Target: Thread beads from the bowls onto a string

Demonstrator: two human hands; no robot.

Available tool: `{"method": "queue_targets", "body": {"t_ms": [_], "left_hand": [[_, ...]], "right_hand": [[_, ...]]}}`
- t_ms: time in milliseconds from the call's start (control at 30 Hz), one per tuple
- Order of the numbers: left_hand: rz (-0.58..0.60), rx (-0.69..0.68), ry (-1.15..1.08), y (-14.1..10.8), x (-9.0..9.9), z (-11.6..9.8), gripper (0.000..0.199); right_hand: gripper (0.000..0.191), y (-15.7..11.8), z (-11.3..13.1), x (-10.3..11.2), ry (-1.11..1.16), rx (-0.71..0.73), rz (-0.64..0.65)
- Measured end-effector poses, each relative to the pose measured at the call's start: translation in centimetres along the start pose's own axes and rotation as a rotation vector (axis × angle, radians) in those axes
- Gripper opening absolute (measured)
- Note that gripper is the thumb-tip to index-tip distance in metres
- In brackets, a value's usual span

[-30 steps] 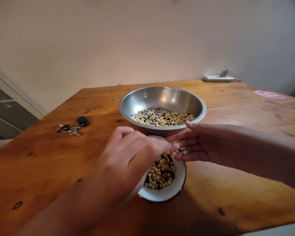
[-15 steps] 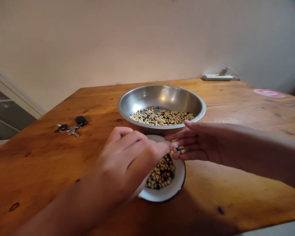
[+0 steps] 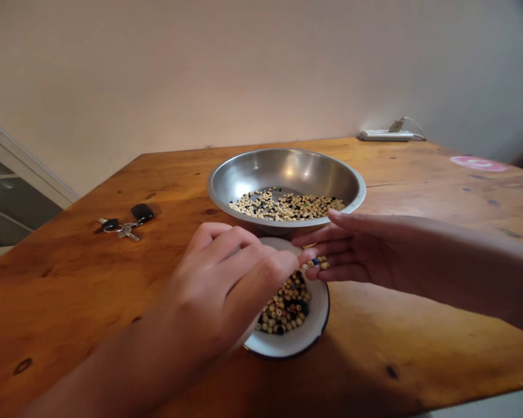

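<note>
Right hand: my right hand (image 3: 353, 249) is turned palm up and toward me, nearly flat, its fingers stretched out to the left, slightly apart and a little curved, with the thumb held away on the far side; small beads lie against the fingers near their tips.
Left hand: my left hand (image 3: 226, 278) is curled with its back to me, thumb and forefinger drawn together right beside the beads; the tips are partly hidden, so I cannot tell whether anything sits between them.
Beads at my fingers: the few beads (image 3: 315, 262) make a short row, a pale one nearest my left fingertips, then tan, blue and more tan.
Row's direction: its long axis runs roughly left to right, rising slightly toward my right palm; whether a string joins them is too small to tell.
White bowl: the dark-rimmed white bowl (image 3: 316, 325) stands below my hands, partly hidden by the left one, with tan, black and a few reddish beads in it.
Metal bowl: the wide metal bowl (image 3: 326, 174) stands just beyond, its floor scattered with mostly pale and black beads.
Table: on the wooden table (image 3: 418, 325), keys (image 3: 128, 230) lie well to the left, and a power strip (image 3: 383, 136) sits by the wall.
</note>
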State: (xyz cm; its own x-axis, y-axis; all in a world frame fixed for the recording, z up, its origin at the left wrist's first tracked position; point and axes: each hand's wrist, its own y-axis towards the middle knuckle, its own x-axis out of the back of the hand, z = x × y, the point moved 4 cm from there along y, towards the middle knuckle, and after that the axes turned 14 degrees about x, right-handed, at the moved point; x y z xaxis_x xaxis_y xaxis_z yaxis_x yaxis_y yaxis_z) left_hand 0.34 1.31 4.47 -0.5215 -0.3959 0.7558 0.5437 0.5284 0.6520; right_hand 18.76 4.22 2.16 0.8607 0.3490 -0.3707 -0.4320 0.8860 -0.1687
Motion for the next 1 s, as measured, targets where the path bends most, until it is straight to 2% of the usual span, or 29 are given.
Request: {"method": "queue_targets", "body": {"t_ms": [233,533,733,1000], "left_hand": [[-0.024,0.004,-0.092,-0.07,0.27,-0.24,0.03],[0.072,0.008,-0.104,-0.29,0.1,-0.31,0.025],[0.071,0.025,-0.079,-0.11,0.49,-0.59,0.023],[0.064,0.064,-0.118,0.07,0.19,-0.72,0.018]], "right_hand": [[0.033,0.01,-0.08,0.02,-0.006,0.007,-0.012],[0.032,-0.11,0.16,-0.57,-0.033,0.019,0.011],[0.033,-0.12,0.05,-0.54,-0.064,0.026,-0.004],[0.031,0.15,-0.01,-0.35,-0.046,0.03,0.074]]}}
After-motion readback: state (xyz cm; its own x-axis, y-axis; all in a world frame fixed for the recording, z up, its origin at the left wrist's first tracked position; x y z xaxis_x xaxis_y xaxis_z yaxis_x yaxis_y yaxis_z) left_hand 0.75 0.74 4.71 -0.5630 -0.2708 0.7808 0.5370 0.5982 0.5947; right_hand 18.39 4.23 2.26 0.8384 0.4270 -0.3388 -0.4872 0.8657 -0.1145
